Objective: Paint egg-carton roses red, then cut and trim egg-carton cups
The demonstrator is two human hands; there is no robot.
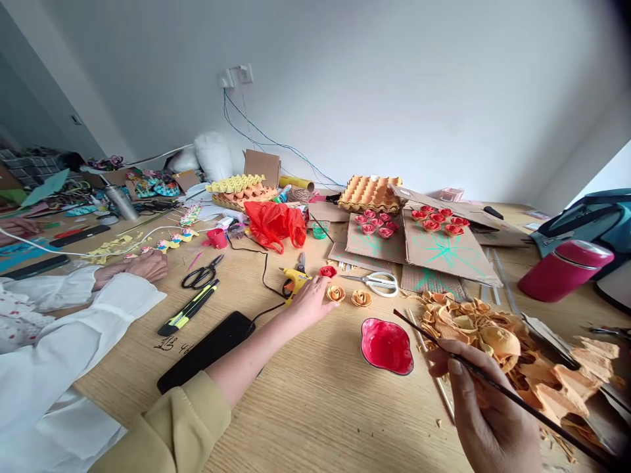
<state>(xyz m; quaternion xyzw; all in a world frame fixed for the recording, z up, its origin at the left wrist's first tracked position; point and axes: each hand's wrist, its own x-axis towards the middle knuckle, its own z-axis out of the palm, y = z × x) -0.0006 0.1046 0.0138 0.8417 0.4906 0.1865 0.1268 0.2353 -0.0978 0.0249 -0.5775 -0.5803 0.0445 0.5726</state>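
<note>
My right hand (486, 401) is closed around a thin dark paintbrush (473, 366). Its red-tipped end points up and left, above the right side of a red paint bowl (387, 345). Beyond the bowl, my left hand (311, 303) reaches in with fingers and thumb apart. Its fingertips are at a red paper rose (327, 270), and the thumb is beside an unpainted orange rose (336, 293). Whether either rose is touched is hard to tell. A second orange rose (361, 299) lies just to the right. A yellow glue gun (296, 282) is partly behind my left hand.
White-handled scissors (382, 284) lie behind the roses. Red flowers stand on cardboard sheets (446, 256). Orange egg-carton scraps (493, 338) and a pink bottle (564, 270) are at right. Left are a black phone (210, 351), a cutter (188, 309) and another person's hand (140, 266).
</note>
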